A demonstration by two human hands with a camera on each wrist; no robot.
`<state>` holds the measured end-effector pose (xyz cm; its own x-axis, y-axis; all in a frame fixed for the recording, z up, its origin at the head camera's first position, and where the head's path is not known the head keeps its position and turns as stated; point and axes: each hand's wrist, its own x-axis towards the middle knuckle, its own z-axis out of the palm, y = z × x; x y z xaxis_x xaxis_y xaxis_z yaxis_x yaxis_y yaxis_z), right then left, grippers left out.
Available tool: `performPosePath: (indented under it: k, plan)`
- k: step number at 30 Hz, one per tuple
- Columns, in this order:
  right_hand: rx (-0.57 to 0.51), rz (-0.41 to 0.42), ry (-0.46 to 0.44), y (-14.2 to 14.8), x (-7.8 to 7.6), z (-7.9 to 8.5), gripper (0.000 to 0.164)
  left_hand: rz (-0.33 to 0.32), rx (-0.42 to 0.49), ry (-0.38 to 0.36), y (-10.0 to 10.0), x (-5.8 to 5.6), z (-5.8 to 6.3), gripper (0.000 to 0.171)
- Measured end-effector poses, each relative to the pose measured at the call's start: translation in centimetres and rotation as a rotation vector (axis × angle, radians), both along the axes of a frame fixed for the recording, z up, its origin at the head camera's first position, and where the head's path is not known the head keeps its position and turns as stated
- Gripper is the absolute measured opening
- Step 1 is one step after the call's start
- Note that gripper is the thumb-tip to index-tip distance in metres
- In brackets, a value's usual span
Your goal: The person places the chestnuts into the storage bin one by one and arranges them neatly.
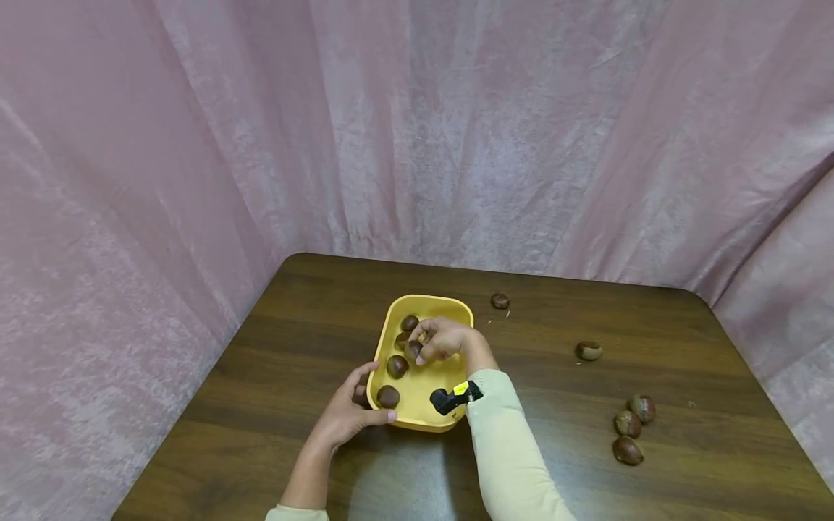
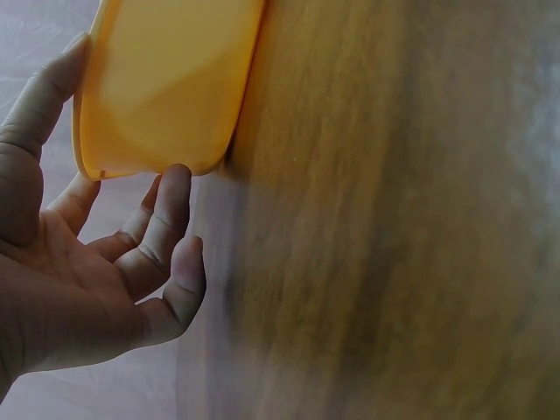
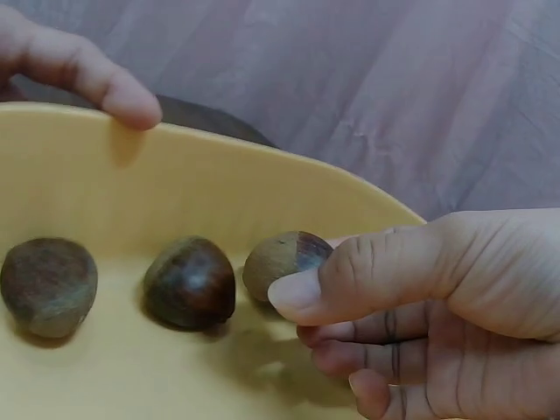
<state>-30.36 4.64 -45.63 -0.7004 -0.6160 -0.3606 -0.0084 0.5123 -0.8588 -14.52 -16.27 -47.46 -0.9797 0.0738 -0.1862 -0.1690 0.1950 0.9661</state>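
Note:
A yellow rectangular tray (image 1: 426,428) lies on the table, left of its middle. My left hand (image 1: 348,411) holds its near left corner, thumb at the near rim and fingers along the left side. In the left wrist view, fingertips touch the tray's wall (image 2: 166,87). Inside the tray, my right hand (image 1: 446,340) pinches a brown chestnut (image 3: 278,260) between thumb and fingers, close over the bottom. Several other chestnuts sit along the tray's left side, among them one near the far end (image 1: 410,323) and one at the near left corner (image 1: 388,396).
On the dark wooden table (image 1: 280,347), a chestnut (image 1: 500,300) lies beyond the tray's far right corner. Another chestnut (image 1: 589,351) is farther right, and a row of three chestnuts (image 1: 628,450) is at the near right. Pink curtains (image 1: 456,145) hang behind the table.

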Motion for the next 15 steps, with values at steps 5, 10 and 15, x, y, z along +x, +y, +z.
performPosePath:
  k: [5,10,15]
  plan:
    - [0.04,-0.001,0.048,-0.5,0.0,0.2,0.037,0.014,0.0,0.008,0.0,-0.2,0.1,0.09]
    - [0.074,-0.022,0.126,-0.5,0.4,1.5,0.039,0.002,-0.023,0.023,-0.1,-0.4,0.0,0.091]
    - [0.075,-0.019,0.245,0.4,2.0,3.0,0.037,-0.02,-0.008,0.004,-0.1,0.0,-0.1,0.092]
